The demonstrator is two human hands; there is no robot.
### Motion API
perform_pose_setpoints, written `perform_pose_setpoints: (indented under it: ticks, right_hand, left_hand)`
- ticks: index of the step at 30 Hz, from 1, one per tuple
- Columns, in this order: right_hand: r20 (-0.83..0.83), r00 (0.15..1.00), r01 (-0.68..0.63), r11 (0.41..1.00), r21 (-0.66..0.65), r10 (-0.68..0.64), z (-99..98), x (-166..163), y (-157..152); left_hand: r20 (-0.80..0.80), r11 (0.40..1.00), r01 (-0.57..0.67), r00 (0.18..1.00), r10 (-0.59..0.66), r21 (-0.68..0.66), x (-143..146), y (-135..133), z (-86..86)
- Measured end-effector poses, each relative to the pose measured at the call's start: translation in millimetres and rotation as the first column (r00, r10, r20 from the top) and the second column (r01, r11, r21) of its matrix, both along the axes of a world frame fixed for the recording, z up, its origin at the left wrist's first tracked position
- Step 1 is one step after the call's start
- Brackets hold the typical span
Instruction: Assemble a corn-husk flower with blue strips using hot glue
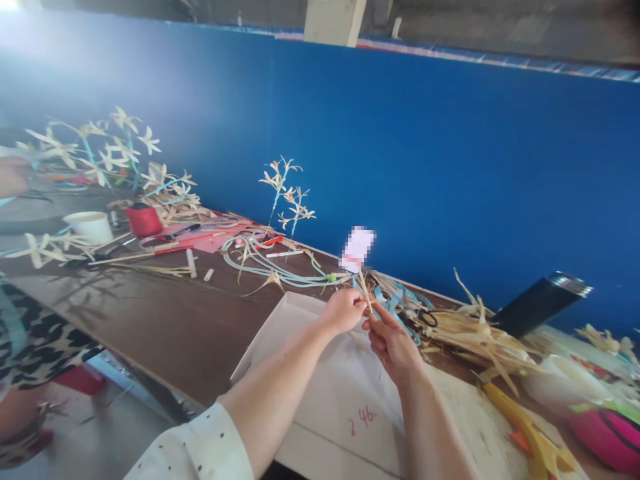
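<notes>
While the left hand pinches a thin pale strip between closed fingertips, the right hand clamps its lower end. The right's remaining fingers curl inward.

Brown worktop below blue partition. Far left: pale flowers on light-blue stems, white cup, red round object with dark top just beside it. Nearer middle: loose coil of pale tubing, two small flower sprigs by partition. Right: heap of dried husks, tilted black flask, yellow glue gun, bright pink pouch. Left edge: person's black-patterned garment.
</notes>
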State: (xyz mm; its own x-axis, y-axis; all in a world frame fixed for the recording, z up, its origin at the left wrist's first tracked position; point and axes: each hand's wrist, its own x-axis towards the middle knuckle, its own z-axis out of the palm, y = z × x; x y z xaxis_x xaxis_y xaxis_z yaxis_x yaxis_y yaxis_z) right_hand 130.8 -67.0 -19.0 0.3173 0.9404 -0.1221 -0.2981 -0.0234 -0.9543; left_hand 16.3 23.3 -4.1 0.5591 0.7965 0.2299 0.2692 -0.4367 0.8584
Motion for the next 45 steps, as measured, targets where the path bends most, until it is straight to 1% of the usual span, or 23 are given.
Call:
perform_pose_setpoints:
  ticks: [4, 6, 7, 9, 11, 13, 15, 18, 21, 24, 26, 28, 30, 31, 32, 33, 35, 36, 37, 39, 41, 45]
  right_hand:
    - [0.049, 0.998, 0.047, 0.999, -0.022, -0.046, -1.6, -1, 2]
    - [0.145, 0.986, 0.089, 0.996, -0.013, -0.086, -5.4, 0, 4]
    - [0.219, 0.97, 0.111, 0.994, 0.003, -0.109, -7.8, 1, 5]
    - [0.4, 0.901, 0.159, 0.986, 0.054, -0.167, -12.9, 3, 8]
    - [0.562, 0.796, 0.193, 0.974, 0.118, -0.226, -17.2, 4, 10]
    - [0.654, 0.711, 0.2, 0.966, 0.166, -0.259, -19.3, 5, 12]
    - [0.685, 0.678, 0.196, 0.964, 0.181, -0.267, -18.9, 5, 13]
    - [0.686, 0.676, 0.228, 0.962, 0.153, -0.269, -14.7, 3, 12]
    - [0.669, 0.686, 0.284, 0.952, 0.119, -0.288, -10.7, 1, 10]
    - [0.644, 0.693, 0.35, 0.932, 0.094, -0.325, -11.3, 3, 10]
    - [0.6, 0.708, 0.412, 0.908, 0.08, -0.374, -13.5, 8, 10]
    - [0.486, 0.727, 0.517, 0.853, 0.077, -0.485, -14.3, 13, 10]
    - [0.303, 0.741, 0.61, 0.789, 0.072, -0.6, -12.0, 16, 8]
    - [0.206, 0.756, 0.622, 0.78, 0.07, -0.622, -9.8, 17, 7]
    - [0.121, 0.789, 0.598, 0.798, 0.071, -0.602, -7.2, 16, 6]
    - [0.056, 0.838, 0.538, 0.839, 0.078, -0.542, -4.5, 15, 4]
    - [-0.015, 0.939, 0.344, 0.934, 0.095, -0.344, -0.4, 10, 3]
    - [-0.028, 0.971, 0.238, 0.966, 0.098, -0.237, 0.7, 7, 2]
    - [-0.029, 0.989, 0.144, 0.985, 0.092, -0.142, 1.1, 4, 2]
    - [0.002, 1.0, 0.021, 0.998, 0.054, -0.021, 0.3, -1, 1]
    - [0.041, 0.999, -0.012, 1.0, 0.01, 0.012, -1.1, -3, 2]
    - [0.07, 0.997, 0.032, 0.999, -0.03, -0.029, -4.2, 2, 3]
  left_hand:
    - [-0.054, 0.997, -0.014, 0.998, 0.018, 0.072, 0, 0, -1.0]
    - [-0.089, 0.995, -0.034, 0.995, 0.043, 0.097, 0, -1, -1.3]
    - [-0.109, 0.993, -0.049, 0.992, 0.061, 0.104, 0, -1, -1.6]
    - [-0.142, 0.991, -0.079, 0.985, 0.095, 0.109, 0, -2, -2.6]
    - [-0.155, 0.99, -0.101, 0.981, 0.116, 0.102, 2, -2, -4.0]
    - [-0.157, 0.99, -0.114, 0.979, 0.126, 0.086, 3, -1, -5.1]
    - [-0.167, 0.991, -0.117, 0.978, 0.127, 0.066, 4, -1, -5.6]
    - [-0.192, 0.992, -0.113, 0.974, 0.123, 0.062, 4, -1, -5.9]
    - [-0.188, 0.991, -0.096, 0.976, 0.113, 0.097, 4, -1, -7.6]
    - [-0.179, 0.99, -0.065, 0.98, 0.087, 0.126, 5, -1, -10.2]
    - [-0.175, 0.991, -0.044, 0.982, 0.066, 0.128, 5, -1, -10.9]
    - [-0.171, 0.994, -0.045, 0.983, 0.061, 0.097, 5, 0, -10.2]
    - [-0.16, 0.997, -0.077, 0.984, 0.08, 0.025, 3, 3, -8.4]
    - [-0.152, 0.995, -0.094, 0.984, 0.091, -0.017, 3, 4, -7.4]
    - [-0.142, 0.993, -0.107, 0.985, 0.098, -0.056, 2, 6, -6.5]
    - [-0.132, 0.99, -0.113, 0.986, 0.101, -0.084, 1, 7, -5.9]
    - [-0.12, 0.987, -0.112, 0.988, 0.098, -0.113, 0, 8, -5.5]
    - [-0.115, 0.987, -0.106, 0.989, 0.092, -0.119, 0, 9, -5.5]
    - [-0.106, 0.988, -0.094, 0.991, 0.082, -0.121, 0, 8, -5.6]
    - [-0.08, 0.991, -0.067, 0.995, 0.058, -0.115, 0, 7, -5.3]
    - [-0.053, 0.995, -0.044, 0.998, 0.04, -0.092, 0, 5, -4.0]
    - [-0.064, 0.999, -0.022, 0.998, 0.019, -0.044, -1, 0, 0.0]
